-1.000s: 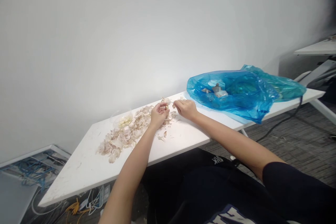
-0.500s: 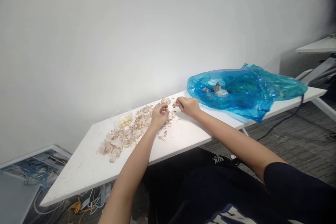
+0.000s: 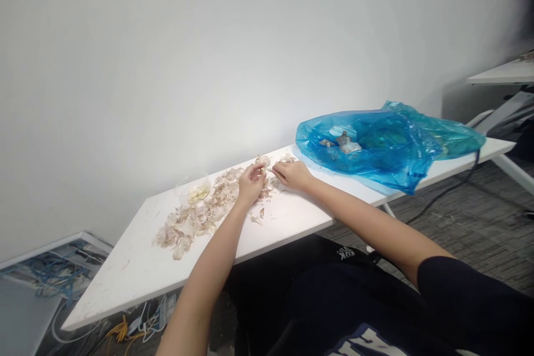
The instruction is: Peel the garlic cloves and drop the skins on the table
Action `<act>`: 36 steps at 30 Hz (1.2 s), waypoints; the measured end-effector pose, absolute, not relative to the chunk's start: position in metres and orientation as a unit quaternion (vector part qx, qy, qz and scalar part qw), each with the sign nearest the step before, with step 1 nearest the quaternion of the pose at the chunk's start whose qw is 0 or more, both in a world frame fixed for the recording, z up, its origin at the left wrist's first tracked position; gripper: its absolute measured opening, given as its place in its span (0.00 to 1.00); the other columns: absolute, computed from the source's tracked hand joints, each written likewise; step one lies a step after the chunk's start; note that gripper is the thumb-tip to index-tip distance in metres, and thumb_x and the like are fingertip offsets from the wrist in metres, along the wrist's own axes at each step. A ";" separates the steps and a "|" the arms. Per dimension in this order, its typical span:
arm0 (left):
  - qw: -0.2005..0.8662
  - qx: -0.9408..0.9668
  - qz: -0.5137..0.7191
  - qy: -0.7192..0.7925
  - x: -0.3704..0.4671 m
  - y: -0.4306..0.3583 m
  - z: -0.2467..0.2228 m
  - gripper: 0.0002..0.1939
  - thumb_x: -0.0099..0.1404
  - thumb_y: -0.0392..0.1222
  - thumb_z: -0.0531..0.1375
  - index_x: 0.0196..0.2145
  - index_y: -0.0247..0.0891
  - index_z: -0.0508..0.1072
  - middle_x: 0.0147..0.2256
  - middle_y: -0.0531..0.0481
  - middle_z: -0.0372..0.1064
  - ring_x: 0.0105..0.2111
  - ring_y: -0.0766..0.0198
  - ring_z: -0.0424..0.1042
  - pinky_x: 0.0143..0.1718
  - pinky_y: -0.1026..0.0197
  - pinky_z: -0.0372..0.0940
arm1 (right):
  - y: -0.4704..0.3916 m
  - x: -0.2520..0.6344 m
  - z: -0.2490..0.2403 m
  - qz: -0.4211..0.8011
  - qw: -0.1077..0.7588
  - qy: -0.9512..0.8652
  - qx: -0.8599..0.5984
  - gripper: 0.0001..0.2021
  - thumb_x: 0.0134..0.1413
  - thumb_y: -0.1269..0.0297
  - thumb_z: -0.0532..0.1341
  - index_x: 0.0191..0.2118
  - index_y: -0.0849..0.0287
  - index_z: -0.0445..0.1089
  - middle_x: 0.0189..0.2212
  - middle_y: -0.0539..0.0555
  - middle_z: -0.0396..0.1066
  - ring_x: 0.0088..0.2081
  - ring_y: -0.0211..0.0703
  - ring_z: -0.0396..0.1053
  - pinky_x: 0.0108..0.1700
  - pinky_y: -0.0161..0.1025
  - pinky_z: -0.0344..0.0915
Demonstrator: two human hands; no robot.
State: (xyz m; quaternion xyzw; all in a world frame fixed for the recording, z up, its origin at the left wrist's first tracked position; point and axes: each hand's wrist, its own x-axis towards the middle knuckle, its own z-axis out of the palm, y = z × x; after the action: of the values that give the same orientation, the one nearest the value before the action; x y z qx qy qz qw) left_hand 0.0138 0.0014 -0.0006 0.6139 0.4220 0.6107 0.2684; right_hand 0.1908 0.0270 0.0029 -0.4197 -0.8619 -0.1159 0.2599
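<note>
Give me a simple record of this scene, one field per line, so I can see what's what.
Left hand: pinching a small pale piece, too small to identify
Right hand: fingers bunched near the left hand; what they hold is unclear
Surface: long white tabletop
Mostly left of left hand: loose heap of off-white, papery peels
At the heap's far side: small pale yellow pieces
Right of right hand: translucent blue plastic bag

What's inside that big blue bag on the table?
Toward its left end, the blue bag holds some pale and brownish scraps, too small to identify. Its own folds hide whatever may lie deeper in.
</note>
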 end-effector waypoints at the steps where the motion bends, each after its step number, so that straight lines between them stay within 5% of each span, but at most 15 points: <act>1: 0.270 0.615 0.611 0.420 0.014 0.001 0.000 0.15 0.51 0.33 0.66 0.39 0.39 0.75 0.42 0.45 0.73 0.38 0.63 0.72 0.44 0.59 0.67 | 0.027 0.191 0.003 -0.113 0.264 -0.858 -0.425 0.20 0.68 0.56 0.43 0.43 0.57 0.71 0.39 0.56 0.75 0.38 0.42 0.70 0.33 0.34 0.49; 11: 0.283 0.619 0.608 0.409 0.015 -0.002 0.002 0.12 0.54 0.34 0.65 0.38 0.38 0.74 0.42 0.44 0.73 0.43 0.61 0.72 0.47 0.58 0.65 | 0.028 0.191 0.001 -0.121 0.319 -0.839 -0.425 0.21 0.68 0.56 0.43 0.46 0.57 0.71 0.40 0.55 0.75 0.36 0.39 0.70 0.32 0.33 0.49; 26: 0.287 0.631 0.601 0.398 0.014 -0.003 0.003 0.12 0.52 0.39 0.68 0.36 0.37 0.74 0.40 0.43 0.73 0.42 0.60 0.73 0.45 0.58 0.66 | 0.027 0.190 0.002 -0.137 0.280 -0.855 -0.414 0.19 0.69 0.55 0.44 0.45 0.55 0.70 0.39 0.53 0.75 0.36 0.39 0.70 0.31 0.34 0.47; 36: 0.250 0.649 0.590 0.410 0.010 0.003 -0.001 0.11 0.55 0.44 0.66 0.33 0.35 0.74 0.36 0.45 0.74 0.36 0.63 0.72 0.40 0.61 0.66 | 0.023 0.187 0.005 -0.192 0.286 -0.856 -0.386 0.13 0.63 0.68 0.50 0.37 0.60 0.72 0.33 0.56 0.75 0.32 0.38 0.67 0.31 0.35 0.44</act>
State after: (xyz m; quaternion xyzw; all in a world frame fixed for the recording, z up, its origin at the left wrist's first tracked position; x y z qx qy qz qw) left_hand 0.0103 0.0031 -0.0006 0.6492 0.4098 0.5899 0.2503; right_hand 0.1874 0.0226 0.0046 -0.3855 -0.8562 -0.1916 0.2857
